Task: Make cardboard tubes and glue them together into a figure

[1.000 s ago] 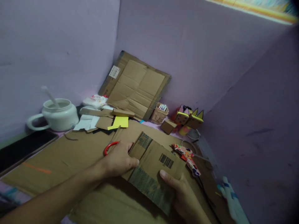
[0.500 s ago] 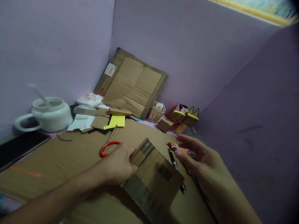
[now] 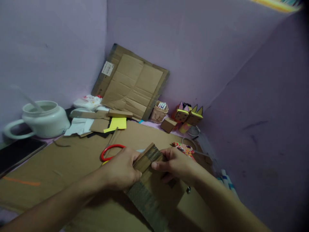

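Note:
My left hand grips the left edge of a brown cardboard piece that carries patterned tape strips. Its thumb lies on top of the cardboard. On the piece's upper right part is my right hand, thumb and fingers closed on the edge. Red-handled scissors lie just beyond my left hand. Behind my right hand sits a flower-patterned item with a pointed tip. A pen is mostly hidden under my right wrist.
A cardboard sheet covers the table. At left are a white pot and a dark flat device. Paper scraps, a marker holder and a small box stand at the back. Flattened cardboard leans on the wall.
My right hand has moved left from beside the cardboard and closed on its upper right part. My left hand keeps its grip. The view has shifted slightly to the right.

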`<state>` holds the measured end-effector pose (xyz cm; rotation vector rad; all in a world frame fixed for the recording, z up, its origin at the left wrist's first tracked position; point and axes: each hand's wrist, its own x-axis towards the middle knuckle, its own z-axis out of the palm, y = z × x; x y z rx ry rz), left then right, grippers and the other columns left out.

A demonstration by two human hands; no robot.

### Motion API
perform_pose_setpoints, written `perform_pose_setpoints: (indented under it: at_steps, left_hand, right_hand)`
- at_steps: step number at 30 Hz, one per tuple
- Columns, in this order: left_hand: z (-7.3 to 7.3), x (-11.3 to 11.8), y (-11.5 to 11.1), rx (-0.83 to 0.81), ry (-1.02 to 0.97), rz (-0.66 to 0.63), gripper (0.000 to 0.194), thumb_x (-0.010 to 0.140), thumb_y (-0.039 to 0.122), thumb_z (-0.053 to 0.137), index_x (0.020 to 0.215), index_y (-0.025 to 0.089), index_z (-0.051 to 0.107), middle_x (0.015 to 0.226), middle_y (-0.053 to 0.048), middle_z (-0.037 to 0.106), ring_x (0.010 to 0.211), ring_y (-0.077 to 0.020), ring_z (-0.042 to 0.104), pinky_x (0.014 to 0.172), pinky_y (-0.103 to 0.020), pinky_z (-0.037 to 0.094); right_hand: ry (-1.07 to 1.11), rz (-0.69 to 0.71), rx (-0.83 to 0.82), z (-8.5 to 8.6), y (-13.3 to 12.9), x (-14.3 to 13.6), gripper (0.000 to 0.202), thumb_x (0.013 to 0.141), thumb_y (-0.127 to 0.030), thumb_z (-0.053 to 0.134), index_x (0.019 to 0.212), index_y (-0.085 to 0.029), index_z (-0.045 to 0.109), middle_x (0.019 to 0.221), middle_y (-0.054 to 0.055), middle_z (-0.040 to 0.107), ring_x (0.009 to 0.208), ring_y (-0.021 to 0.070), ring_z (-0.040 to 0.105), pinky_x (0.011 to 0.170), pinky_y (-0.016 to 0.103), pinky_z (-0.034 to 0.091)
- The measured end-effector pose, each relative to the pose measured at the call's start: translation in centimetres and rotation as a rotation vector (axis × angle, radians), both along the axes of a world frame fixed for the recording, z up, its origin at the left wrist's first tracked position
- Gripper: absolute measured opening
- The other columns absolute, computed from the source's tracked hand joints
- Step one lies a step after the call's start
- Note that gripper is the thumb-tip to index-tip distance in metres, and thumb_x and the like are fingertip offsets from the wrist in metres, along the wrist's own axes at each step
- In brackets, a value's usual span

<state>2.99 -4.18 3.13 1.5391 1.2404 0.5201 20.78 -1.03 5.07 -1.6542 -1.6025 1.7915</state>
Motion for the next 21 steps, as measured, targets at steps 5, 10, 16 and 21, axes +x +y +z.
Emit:
perform_pose_setpoints:
  at_steps: [5,10,16,21]
  left_hand:
    - [-0.6,0.0,0.3,-0.002,0.054,0.024,0.008,0.057,0.01,0.049,0.06,0.017,0.053,0.053,0.006,0.047,0.049,-0.0094,0.047,0.042,-0.017,0.031]
    - [-1.1,-0.8,1.1,-0.014,-0.121,0.013,0.024,0.063,0.02,0.057,0.086,0.017,0.063,0.078,0.002,0.066,0.072,-0.0176,0.062,0.057,-0.022,0.044]
    - [-1.9,-0.7,1.4,-0.088,-0.201,0.1,0.044,0.06,0.027,0.065,0.101,0.013,0.061,0.075,-0.001,0.066,0.062,-0.0162,0.059,0.052,-0.023,0.041]
    - [-2.2,0.8,1.3,-0.061,-0.147,0.209,0.036,0.068,0.023,0.06,0.103,0.015,0.06,0.069,0.0,0.064,0.053,-0.013,0.055,0.048,-0.023,0.04]
  right_hand:
    - [-0.074,-0.06,0.067,-0.5,-0.2,-0.8,0.008,0.075,-0.008,0.06,0.075,-0.014,0.066,0.062,-0.003,0.062,0.048,0.0066,0.055,0.038,0.014,0.046]
    - [-0.088,-0.144,0.164,-1.0,0.3,0.0,0.008,0.075,-0.01,0.061,0.074,-0.016,0.067,0.06,-0.003,0.062,0.046,0.0073,0.054,0.037,0.014,0.045]
    - [0.054,-0.284,0.221,-1.4,1.0,1.6,0.003,0.068,-0.018,0.066,0.069,-0.016,0.063,0.06,-0.002,0.064,0.049,0.0095,0.058,0.037,0.015,0.046]
    - [0.118,-0.321,0.22,-2.4,1.3,2.1,0.008,0.064,-0.019,0.069,0.068,-0.017,0.063,0.059,-0.002,0.064,0.048,0.0103,0.058,0.036,0.016,0.046]
